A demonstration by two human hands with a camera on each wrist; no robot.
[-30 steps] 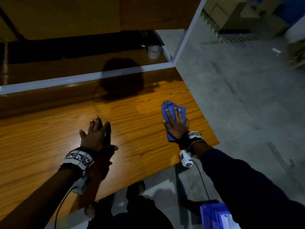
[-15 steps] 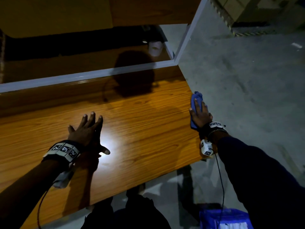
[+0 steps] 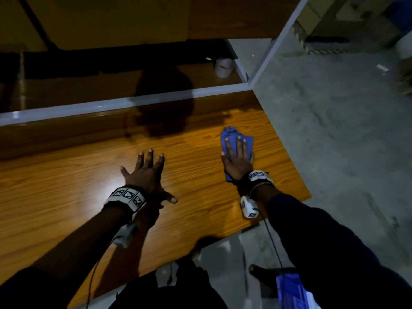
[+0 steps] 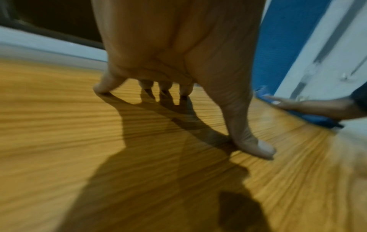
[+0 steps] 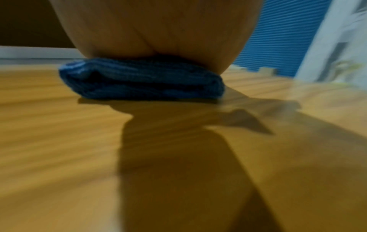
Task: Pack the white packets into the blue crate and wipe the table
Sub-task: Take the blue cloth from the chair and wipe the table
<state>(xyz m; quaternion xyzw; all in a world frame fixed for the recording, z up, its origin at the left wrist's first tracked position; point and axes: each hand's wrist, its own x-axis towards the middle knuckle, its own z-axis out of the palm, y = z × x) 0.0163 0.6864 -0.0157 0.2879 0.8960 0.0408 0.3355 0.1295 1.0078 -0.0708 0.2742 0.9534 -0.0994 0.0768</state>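
A folded blue cloth [image 3: 231, 136] lies on the wooden table [image 3: 66, 186] near its right edge. My right hand [image 3: 237, 156] presses flat on the cloth with straight fingers; the right wrist view shows the palm on top of the cloth [image 5: 143, 80]. My left hand [image 3: 146, 172] rests on the bare tabletop at the centre, fingers spread, with the fingertips [image 4: 101, 89] touching the wood. On the floor at the bottom right stands the blue crate [image 3: 289, 291], with something white inside it. No packets lie on the table.
A raised back ledge with a white rail [image 3: 111, 103] runs behind the tabletop. A white roll [image 3: 223, 66] sits on the darker shelf beyond. Grey concrete floor [image 3: 334, 130] lies to the right, and cardboard boxes [image 3: 334, 18] are stacked far off.
My right hand slid the cloth out to the table's right edge, then back left onto the tabletop. My left hand stays spread on the wood; the view has shifted.
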